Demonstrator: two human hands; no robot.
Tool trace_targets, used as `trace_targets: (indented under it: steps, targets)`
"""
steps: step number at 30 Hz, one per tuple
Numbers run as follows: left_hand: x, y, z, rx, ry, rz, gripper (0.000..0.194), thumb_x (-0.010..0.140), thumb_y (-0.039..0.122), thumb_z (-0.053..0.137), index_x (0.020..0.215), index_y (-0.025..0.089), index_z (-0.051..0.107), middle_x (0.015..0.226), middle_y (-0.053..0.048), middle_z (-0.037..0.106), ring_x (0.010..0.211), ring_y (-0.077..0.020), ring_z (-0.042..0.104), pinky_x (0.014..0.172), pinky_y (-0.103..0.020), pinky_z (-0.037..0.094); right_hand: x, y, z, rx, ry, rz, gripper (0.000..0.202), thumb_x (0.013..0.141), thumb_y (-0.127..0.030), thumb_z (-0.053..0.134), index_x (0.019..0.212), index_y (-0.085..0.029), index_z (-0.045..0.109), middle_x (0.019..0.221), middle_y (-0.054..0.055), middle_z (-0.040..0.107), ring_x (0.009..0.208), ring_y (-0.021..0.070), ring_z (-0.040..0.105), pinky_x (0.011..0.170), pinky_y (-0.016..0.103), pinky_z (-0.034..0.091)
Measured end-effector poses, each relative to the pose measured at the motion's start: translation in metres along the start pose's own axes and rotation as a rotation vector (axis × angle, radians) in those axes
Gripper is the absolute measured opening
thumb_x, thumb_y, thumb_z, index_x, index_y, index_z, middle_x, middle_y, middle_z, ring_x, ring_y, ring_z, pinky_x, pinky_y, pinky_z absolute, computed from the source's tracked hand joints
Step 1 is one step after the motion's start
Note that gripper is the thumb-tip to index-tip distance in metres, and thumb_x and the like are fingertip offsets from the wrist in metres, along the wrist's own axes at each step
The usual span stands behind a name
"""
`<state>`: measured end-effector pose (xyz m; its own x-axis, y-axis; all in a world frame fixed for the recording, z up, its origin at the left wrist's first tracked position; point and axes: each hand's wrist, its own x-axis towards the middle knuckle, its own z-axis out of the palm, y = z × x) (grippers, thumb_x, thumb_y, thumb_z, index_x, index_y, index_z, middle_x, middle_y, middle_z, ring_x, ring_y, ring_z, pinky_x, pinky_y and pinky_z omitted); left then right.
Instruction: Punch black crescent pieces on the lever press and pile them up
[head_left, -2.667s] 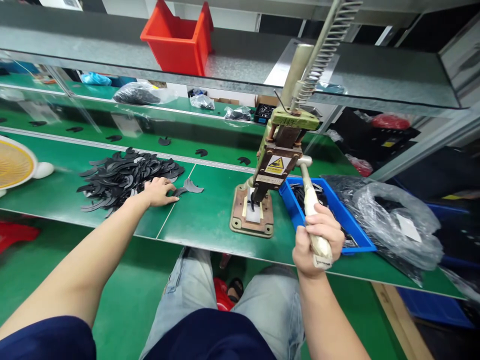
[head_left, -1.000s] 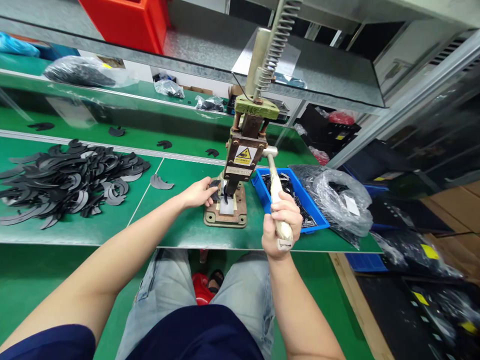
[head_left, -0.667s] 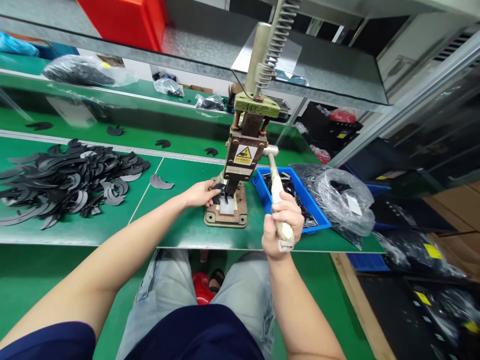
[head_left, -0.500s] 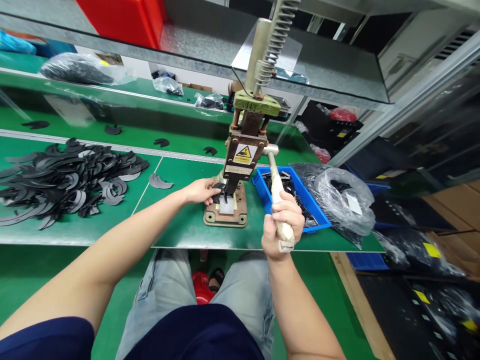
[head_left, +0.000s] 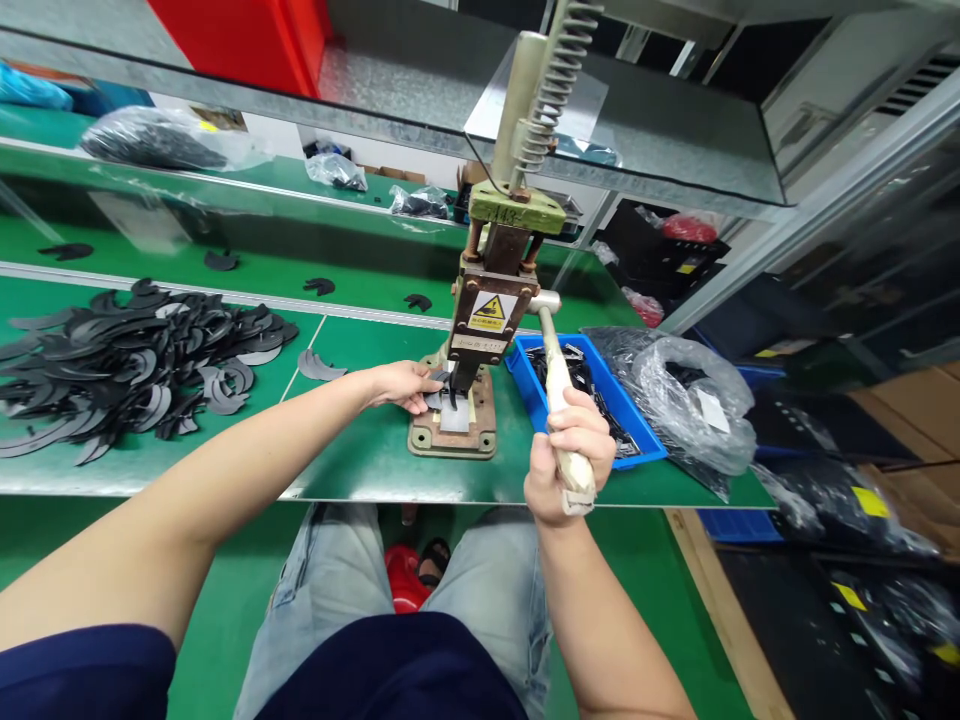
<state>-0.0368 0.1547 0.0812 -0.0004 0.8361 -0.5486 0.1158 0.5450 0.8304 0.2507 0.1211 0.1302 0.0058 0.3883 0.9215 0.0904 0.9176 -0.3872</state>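
Head camera: near the front edge of the workbench (head_left: 360, 462), the left hand (head_left: 405, 385) pinches a dark flat piece (head_left: 433, 400) at the lever press (head_left: 487, 310); the right hand (head_left: 570, 455) is wrapped round its handle (head_left: 556, 365).

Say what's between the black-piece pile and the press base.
Head view: at least one loose curved grey piece nearer the pile, then the left hand at the press base.

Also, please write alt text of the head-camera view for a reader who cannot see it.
A person's right hand grips the lever of a bench press while the left hand touches a dark piece at its base. On the green bench, a pile of curved pieces lies left, a blue tray right.
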Motion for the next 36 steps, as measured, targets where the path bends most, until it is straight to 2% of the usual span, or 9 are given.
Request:
trace_targets:
  steps: [3,7,10,12,15,18,21,27,36]
  targets:
    - [-0.002,0.001,0.002,-0.024,-0.003,-0.017,0.029,0.088,0.035,0.087,0.093,0.017,0.065,0.059,-0.006,0.072,0.047,-0.0150,0.068,0.050,-0.022,0.056,0.029,-0.002,0.005,0.030,0.004,-0.062,0.023,0.092,-0.022,0.069,0.113,-0.026,0.060,0.102,0.005,0.064,0.117,0.0271,0.070,0.112,0.062,0.058]
    - [-0.008,-0.004,0.011,-0.090,0.006,0.046,0.032,0.089,0.038,0.087,0.095,0.018,0.062,0.058,-0.002,0.070,0.047,-0.0140,0.067,0.051,-0.022,0.056,0.102,0.001,0.013,0.091,-0.054,-0.035,0.053,0.101,-0.043,0.062,0.148,-0.023,0.048,0.133,0.014,0.062,0.136,0.0293,0.065,0.121,0.059,0.052]
    - [-0.022,-0.011,0.015,-0.134,0.027,0.142,0.038,0.087,0.042,0.089,0.094,0.018,0.060,0.062,0.000,0.070,0.048,-0.0124,0.067,0.050,-0.021,0.055,0.129,0.013,0.011,0.108,-0.057,-0.033,0.052,0.105,-0.049,0.054,0.150,-0.023,0.045,0.145,0.015,0.059,0.147,0.0296,0.059,0.125,0.057,0.047]
    - [-0.038,-0.015,0.015,-0.140,0.040,0.212,0.043,0.084,0.047,0.090,0.092,0.017,0.059,0.064,0.000,0.070,0.050,-0.0125,0.067,0.049,-0.021,0.054,0.113,0.026,0.005,0.051,0.036,0.004,0.050,0.104,-0.047,0.057,0.147,-0.022,0.050,0.144,0.015,0.060,0.142,0.0284,0.061,0.122,0.054,0.049]
    - [-0.069,-0.019,0.015,-0.117,0.027,0.297,0.049,0.082,0.055,0.089,0.087,0.019,0.056,0.062,0.000,0.069,0.051,-0.0139,0.068,0.048,-0.022,0.053,0.049,0.040,-0.002,-0.046,0.053,0.247,0.040,0.098,-0.038,0.068,0.134,-0.020,0.061,0.127,0.011,0.067,0.123,0.0223,0.068,0.114,0.047,0.054]
    - [-0.100,-0.020,0.022,-0.081,-0.002,0.348,0.051,0.083,0.061,0.086,0.084,0.020,0.054,0.059,0.000,0.068,0.051,-0.0148,0.068,0.048,-0.022,0.051,-0.021,0.036,0.002,0.032,-0.305,0.531,0.030,0.095,-0.037,0.070,0.120,-0.020,0.067,0.114,0.008,0.073,0.109,0.0189,0.071,0.106,0.041,0.058]
    - [-0.124,-0.021,0.035,-0.049,-0.038,0.372,0.051,0.083,0.063,0.084,0.085,0.021,0.055,0.058,0.001,0.067,0.051,-0.0157,0.068,0.048,-0.023,0.052,-0.061,0.017,0.018,0.151,-0.497,0.652,0.032,0.092,-0.039,0.075,0.118,-0.021,0.070,0.110,0.007,0.077,0.100,0.0181,0.073,0.095,0.036,0.061]
    - [-0.142,-0.029,0.058,-0.042,-0.081,0.361,0.048,0.085,0.063,0.081,0.087,0.021,0.059,0.059,0.000,0.067,0.048,-0.0152,0.066,0.047,-0.024,0.052,-0.085,-0.008,0.041,0.260,-0.474,0.704,0.023,0.094,-0.044,0.072,0.094,-0.022,0.066,0.092,0.002,0.073,0.086,0.0170,0.070,0.084,0.032,0.059]
    - [-0.135,-0.031,0.055,-0.091,-0.188,0.254,0.055,0.077,0.068,0.084,0.083,0.022,0.056,0.053,0.004,0.059,0.045,-0.0136,0.060,0.046,-0.023,0.046,-0.078,-0.022,0.027,0.206,-0.525,0.604,0.016,0.099,-0.037,0.064,0.100,-0.023,0.068,0.099,0.005,0.077,0.090,0.0191,0.071,0.089,0.036,0.058]
